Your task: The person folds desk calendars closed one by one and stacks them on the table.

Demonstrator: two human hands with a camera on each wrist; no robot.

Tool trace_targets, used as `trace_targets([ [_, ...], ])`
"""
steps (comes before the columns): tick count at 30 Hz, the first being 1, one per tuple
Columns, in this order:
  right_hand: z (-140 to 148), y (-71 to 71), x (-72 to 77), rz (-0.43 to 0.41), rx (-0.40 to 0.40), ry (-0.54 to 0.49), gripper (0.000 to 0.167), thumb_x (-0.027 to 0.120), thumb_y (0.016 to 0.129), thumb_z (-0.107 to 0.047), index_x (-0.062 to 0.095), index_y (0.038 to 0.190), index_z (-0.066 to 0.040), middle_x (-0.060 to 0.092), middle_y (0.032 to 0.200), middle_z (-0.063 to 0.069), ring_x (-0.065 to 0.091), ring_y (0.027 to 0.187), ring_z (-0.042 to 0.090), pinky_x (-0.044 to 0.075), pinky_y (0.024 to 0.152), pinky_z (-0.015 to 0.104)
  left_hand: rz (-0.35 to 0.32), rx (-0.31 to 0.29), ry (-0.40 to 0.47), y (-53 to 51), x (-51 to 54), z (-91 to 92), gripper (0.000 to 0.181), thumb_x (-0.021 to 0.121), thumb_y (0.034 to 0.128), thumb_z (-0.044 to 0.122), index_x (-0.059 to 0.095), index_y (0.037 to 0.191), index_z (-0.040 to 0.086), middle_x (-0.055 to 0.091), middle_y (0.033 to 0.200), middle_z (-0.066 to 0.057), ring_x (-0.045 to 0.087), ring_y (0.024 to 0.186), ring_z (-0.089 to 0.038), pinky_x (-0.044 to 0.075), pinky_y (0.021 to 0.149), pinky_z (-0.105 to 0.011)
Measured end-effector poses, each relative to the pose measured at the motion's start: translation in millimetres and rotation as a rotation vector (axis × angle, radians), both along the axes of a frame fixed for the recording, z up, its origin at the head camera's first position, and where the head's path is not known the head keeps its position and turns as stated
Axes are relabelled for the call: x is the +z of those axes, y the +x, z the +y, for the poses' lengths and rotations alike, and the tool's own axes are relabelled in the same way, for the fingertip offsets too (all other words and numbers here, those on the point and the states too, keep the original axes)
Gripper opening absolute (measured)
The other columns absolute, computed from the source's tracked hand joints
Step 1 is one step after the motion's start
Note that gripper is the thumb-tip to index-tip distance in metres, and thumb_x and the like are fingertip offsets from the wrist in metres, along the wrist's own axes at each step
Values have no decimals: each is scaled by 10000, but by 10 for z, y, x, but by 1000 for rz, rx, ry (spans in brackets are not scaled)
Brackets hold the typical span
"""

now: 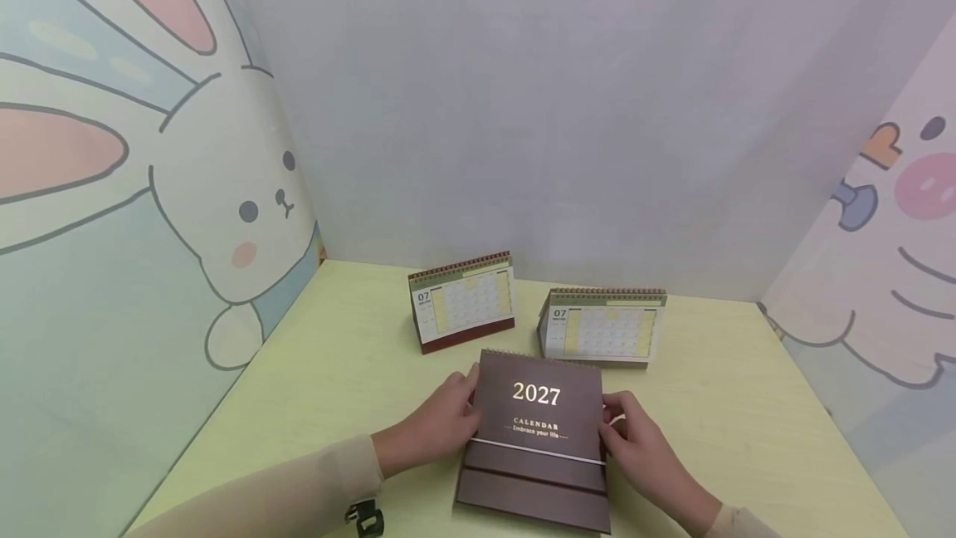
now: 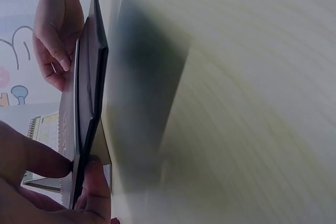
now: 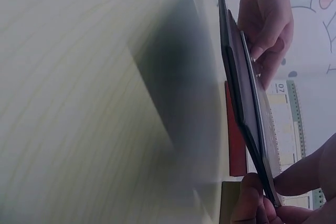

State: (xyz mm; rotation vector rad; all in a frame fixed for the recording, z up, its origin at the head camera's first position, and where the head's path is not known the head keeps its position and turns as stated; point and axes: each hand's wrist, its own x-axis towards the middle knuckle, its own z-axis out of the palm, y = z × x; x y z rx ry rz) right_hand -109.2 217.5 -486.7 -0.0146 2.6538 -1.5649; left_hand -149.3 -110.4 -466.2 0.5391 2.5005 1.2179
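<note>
Cloth backdrop [image 1: 493, 106], grey, one, behind the table; printed side panels flank it, a rabbit [image 1: 224, 189] on the left one.

Table [image 1: 314, 388], pale yellow, wood-grained, one.

Brown calendar [image 1: 538, 409], one, at the table's near side, held above the surface, its shadow below. Cover lettered "2027", "CALENDAR" and "Embrace your life"; ring binding along the far edge; a pale edge crosses below the lettering.

Right standing calendar [image 1: 605, 335], one, upright, opened to 07, just beyond the brown calendar's far edge.

Left standing calendar [image 1: 466, 301], one, upright, red base, likewise at 07, turned at an angle, apart from its neighbour.

Left hand [image 1: 444, 418], one: nearly closed, thumb and fingers pinching the brown calendar's left side.

Right hand [image 1: 638, 447], one: fingers bent, closed to the calendar's thickness, thumb and fingertips pinching its right side.

Black clasp [image 1: 366, 517], one, near the left wrist.
</note>
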Motion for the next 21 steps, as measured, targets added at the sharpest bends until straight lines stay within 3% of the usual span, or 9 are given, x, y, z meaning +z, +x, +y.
trace_targets([
  [9, -48, 12, 0, 25, 8, -48, 327, 669, 1107, 104, 627, 1426, 42, 663, 1155, 126, 632, 835, 18, 557, 676, 243, 20, 5, -26, 8, -11, -48, 827, 611, 1103, 29, 224, 1813, -142, 603, 1314, -225, 593, 1028, -201, 530, 747, -267],
  [21, -190, 16, 39, 3, 69, -112, 335, 661, 1109, 112, 612, 1436, 60, 663, 1153, 129, 665, 833, 37, 583, 698, 242, -35, 58, -20, 9, -31, -217, 827, 610, 1123, 50, 219, 1838, -92, 574, 1344, -217, 565, 947, -203, 504, 698, -284],
])
